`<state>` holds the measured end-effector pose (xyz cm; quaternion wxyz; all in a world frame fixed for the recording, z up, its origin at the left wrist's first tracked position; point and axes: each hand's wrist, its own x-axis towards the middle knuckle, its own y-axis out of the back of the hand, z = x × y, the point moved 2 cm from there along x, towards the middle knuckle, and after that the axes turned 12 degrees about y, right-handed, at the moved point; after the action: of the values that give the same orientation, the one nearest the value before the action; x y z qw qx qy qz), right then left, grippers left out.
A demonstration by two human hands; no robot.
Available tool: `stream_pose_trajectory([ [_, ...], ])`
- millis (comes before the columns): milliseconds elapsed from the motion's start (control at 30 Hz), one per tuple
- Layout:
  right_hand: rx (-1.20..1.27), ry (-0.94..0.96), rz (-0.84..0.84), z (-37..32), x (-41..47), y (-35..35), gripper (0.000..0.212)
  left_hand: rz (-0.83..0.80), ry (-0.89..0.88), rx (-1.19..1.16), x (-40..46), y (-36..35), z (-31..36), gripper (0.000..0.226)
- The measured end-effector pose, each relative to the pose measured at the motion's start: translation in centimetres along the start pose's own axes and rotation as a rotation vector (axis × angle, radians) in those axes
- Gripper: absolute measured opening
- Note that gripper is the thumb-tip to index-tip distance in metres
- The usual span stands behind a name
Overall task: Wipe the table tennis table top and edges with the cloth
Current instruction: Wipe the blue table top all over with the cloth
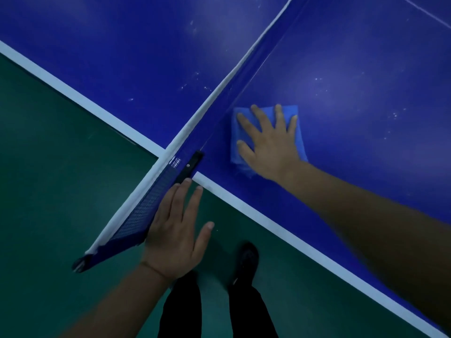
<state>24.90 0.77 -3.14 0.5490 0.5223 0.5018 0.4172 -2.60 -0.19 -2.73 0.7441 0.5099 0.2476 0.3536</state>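
Note:
The blue table tennis table [353,76] fills the upper part of the head view, with a white side edge line [268,220] running diagonally. A folded blue cloth [300,136] lies flat on the top, close to the net. My right hand [268,142] presses on the cloth with fingers spread and straight. My left hand [175,230] is off the table's side, fingers straight, beside the overhanging end of the net, fingertips near the black net clamp [189,167].
The blue net [219,93] with its white top band crosses the table diagonally and sticks out past the side edge. Green floor [48,167] lies below. My legs in dark trousers and a dark shoe [246,259] stand beside the table.

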Motion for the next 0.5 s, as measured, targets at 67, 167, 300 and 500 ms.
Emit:
stream_pose_trajectory([
  [67, 0.015, 0.000, 0.011, -3.9, -0.9, -0.4, 0.072, 0.008, 0.012, -0.019, 0.1, 0.0, -0.1, 0.066],
  [167, 0.047, 0.180, 0.022, -8.0, -6.0, -1.3, 0.066, 0.014, 0.011, -0.044, 0.2, 0.1, -0.2, 0.065],
  [300, 0.011, 0.117, 0.057, -6.5, -6.9, -1.6, 0.063, -0.007, -0.018, -0.047, 0.0, 0.4, -0.6, 0.066],
  [500, 0.027, 0.165, 0.072, -11.6, -6.8, -2.1, 0.065, -0.004, -0.014, -0.085, -0.1, 0.9, -0.8, 0.064],
])
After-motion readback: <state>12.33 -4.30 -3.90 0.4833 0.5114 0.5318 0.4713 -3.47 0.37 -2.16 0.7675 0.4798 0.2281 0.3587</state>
